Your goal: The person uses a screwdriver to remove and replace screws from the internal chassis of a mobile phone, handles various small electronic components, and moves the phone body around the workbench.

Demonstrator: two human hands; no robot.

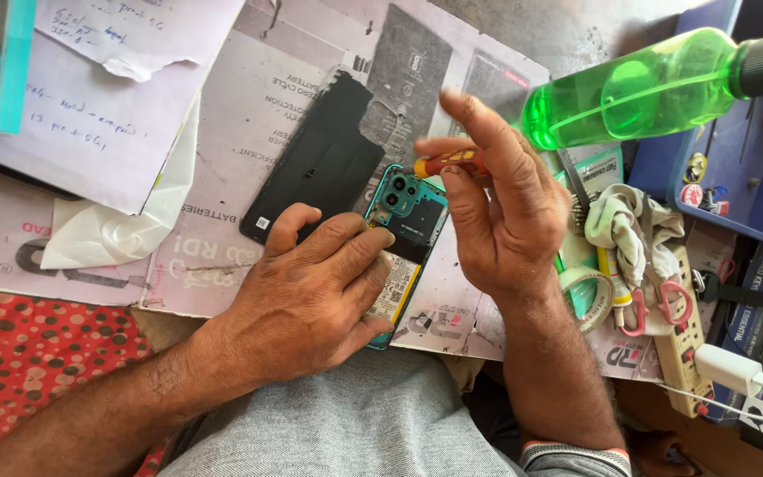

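A teal smartphone point(410, 221) lies with its back cover off, its camera block and inner parts showing. My left hand point(311, 291) rests over its lower half and presses it down on the work mat. My right hand point(496, 208) holds a small red and yellow screwdriver point(448, 163) with its tip at the phone's upper right corner near the camera block. The removed black back cover point(320, 168) lies flat just left of the phone.
A green spray bottle point(646, 84) lies at the upper right over a blue tray point(735, 168) of small parts. Tape roll point(589, 291), cloth point(633, 225), red-handled scissors point(655, 305) and a power strip point(682, 344) crowd the right side. Papers point(90, 115) cover the left.
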